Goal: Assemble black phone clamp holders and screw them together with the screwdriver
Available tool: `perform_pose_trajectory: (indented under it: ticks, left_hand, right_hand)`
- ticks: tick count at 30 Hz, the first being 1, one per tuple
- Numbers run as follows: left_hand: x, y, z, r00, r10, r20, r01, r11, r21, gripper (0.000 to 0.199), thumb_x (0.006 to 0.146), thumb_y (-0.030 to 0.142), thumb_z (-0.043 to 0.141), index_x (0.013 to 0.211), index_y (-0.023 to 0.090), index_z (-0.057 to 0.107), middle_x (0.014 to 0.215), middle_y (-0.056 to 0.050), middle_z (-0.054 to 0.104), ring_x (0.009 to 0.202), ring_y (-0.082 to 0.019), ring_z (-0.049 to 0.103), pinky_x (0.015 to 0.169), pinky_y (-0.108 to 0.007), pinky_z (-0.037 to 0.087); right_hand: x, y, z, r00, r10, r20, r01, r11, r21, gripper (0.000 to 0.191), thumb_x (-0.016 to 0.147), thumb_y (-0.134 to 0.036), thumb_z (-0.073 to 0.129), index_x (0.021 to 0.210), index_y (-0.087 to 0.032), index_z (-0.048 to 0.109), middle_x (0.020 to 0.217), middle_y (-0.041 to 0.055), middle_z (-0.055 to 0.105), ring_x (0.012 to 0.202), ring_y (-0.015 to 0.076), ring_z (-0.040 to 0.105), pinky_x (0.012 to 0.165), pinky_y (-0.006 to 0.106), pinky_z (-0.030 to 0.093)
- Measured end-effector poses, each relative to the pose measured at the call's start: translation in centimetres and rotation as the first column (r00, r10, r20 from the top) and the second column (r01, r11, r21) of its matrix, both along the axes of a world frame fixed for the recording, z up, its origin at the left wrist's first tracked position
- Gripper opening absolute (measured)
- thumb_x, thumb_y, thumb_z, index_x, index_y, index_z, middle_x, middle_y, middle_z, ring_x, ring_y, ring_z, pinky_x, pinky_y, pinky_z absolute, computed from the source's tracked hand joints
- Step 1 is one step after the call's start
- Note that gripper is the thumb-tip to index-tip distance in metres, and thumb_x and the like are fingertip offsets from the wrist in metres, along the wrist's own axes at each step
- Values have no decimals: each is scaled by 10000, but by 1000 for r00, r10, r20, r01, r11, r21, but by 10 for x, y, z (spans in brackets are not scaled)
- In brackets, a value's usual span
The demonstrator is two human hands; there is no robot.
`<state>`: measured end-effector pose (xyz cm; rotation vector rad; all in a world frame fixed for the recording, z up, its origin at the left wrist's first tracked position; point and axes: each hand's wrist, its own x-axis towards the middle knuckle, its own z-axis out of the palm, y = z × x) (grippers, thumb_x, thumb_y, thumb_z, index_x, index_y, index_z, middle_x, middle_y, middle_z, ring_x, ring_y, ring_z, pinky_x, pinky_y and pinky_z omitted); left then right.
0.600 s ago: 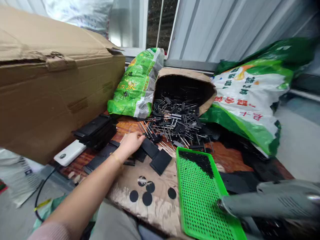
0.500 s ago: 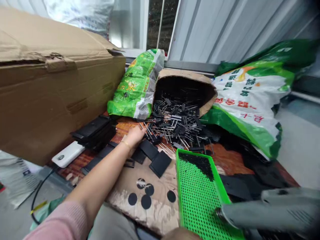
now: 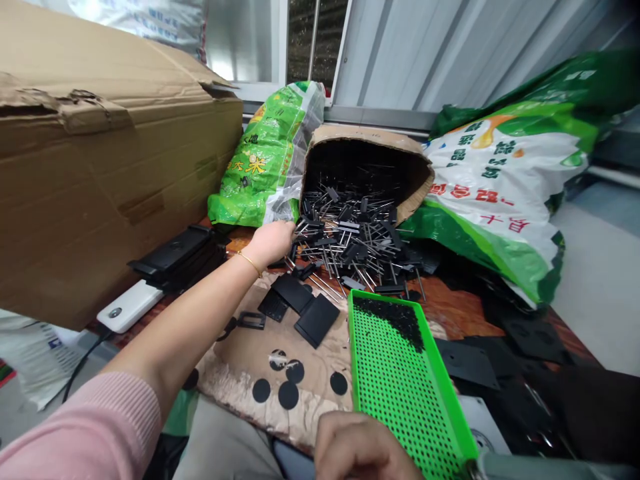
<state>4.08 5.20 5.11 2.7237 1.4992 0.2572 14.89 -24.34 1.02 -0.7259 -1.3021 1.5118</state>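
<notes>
Left hand (image 3: 270, 243) extended from a pink knit sleeve (image 3: 83, 420), gold bangle (image 3: 249, 263) at the wrist, fingers pressed together and slightly curled, tips at the near edge of a spill of black plastic parts with metal pins (image 3: 350, 243); any pinch on a single piece impossible to tell from this angle. Right hand (image 3: 360, 447) low at the frame bottom, just beside the lower rim of a bright green perforated plastic tray (image 3: 450, 400), fingers curled inward and loosely bunched, anything inside them hidden. Small black pieces (image 3: 393, 320) heaped at the tray's far end. Cardboard carton (image 3: 367, 137) tipped on its side, mouth toward the hands, wedged between two printed green-and-white sacks (image 3: 265, 160) (image 3: 500, 173), apparently so that the parts spill forward within easy reach. Torn cardboard sheet (image 3: 235, 377) near the lap, probably a work mat, bearing flat black plates (image 3: 316, 320) and round black discs (image 3: 287, 395). Stacked black plates (image 3: 177, 257) set against a large corrugated box (image 3: 100, 193), white power bank (image 3: 130, 305) just beside them.
</notes>
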Motion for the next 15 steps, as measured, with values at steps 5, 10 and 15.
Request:
perform_pose_trajectory:
  ticks: [5, 10, 15]
  left_hand:
    - [-17, 0, 2, 992, -18, -123, 27, 997, 76, 250, 909, 205, 401, 1034, 116, 599, 946, -161, 675, 925, -282, 655, 781, -373, 478]
    - [-26, -2, 20, 987, -90, -134, 111, 982, 155, 280, 927, 179, 343, 1035, 149, 600, 1081, -157, 633, 1081, -268, 581, 868, -374, 441]
    - [-34, -2, 19, 987, -111, -116, 126, 984, 128, 200, 892, 193, 438, 962, 162, 622, 1033, -146, 643, 1050, -273, 596, 874, -385, 432]
  right_hand:
    - [0, 5, 2, 1000, -17, -10, 18, 1000, 22, 161, 838, -357, 618, 927, -325, 748, 707, -3, 636, 676, 92, 557, 655, 233, 416]
    - [4, 1, -3, 999, -35, 40, 35, 999, 4, 164, 838, -289, 603, 923, -282, 743, 726, 8, 637, 684, 98, 566, 644, 237, 423]
    - [-2, 2, -4, 992, -62, 113, 64, 998, -7, 166, 835, -295, 598, 883, -253, 750, 718, 22, 642, 672, 108, 572, 634, 247, 430]
